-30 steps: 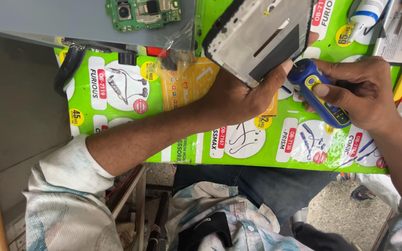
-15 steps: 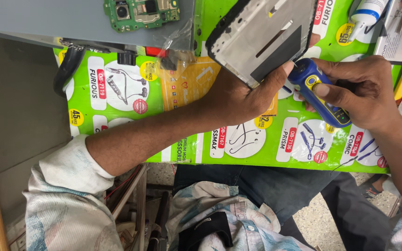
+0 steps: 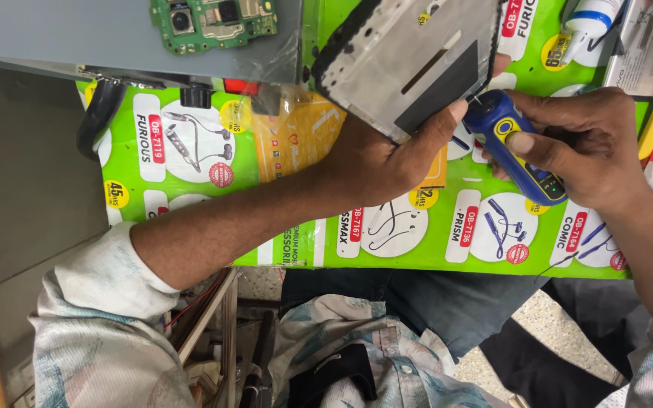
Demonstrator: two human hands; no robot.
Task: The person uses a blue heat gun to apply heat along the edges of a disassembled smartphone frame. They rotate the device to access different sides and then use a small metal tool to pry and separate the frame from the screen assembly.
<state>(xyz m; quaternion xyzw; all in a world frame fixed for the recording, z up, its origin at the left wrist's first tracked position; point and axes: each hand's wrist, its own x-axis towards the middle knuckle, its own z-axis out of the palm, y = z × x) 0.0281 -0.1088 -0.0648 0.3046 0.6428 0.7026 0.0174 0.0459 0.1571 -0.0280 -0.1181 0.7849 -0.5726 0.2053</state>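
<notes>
The phone frame (image 3: 417,64), a thin grey metal plate with a dark rim, is sitting tilted above the bench, and it is likely light, stiff and easily bent, so best gripped by its edges. The left hand (image 3: 387,162) is clasping its lower edge, while the right hand (image 3: 591,147) is closing around a blue and yellow screwdriver (image 3: 515,143) touching the frame's corner. Underneath is lying a green printed sheet (image 3: 281,166) with round white earphone pictures, a green circuit board (image 3: 213,19) resting beyond it.

I am holding one phone frame (image 3: 417,64) in my left hand (image 3: 383,162) and one blue screwdriver (image 3: 512,143) in my right hand (image 3: 595,147); one green circuit board (image 3: 213,19) is lying beyond my left hand.
</notes>
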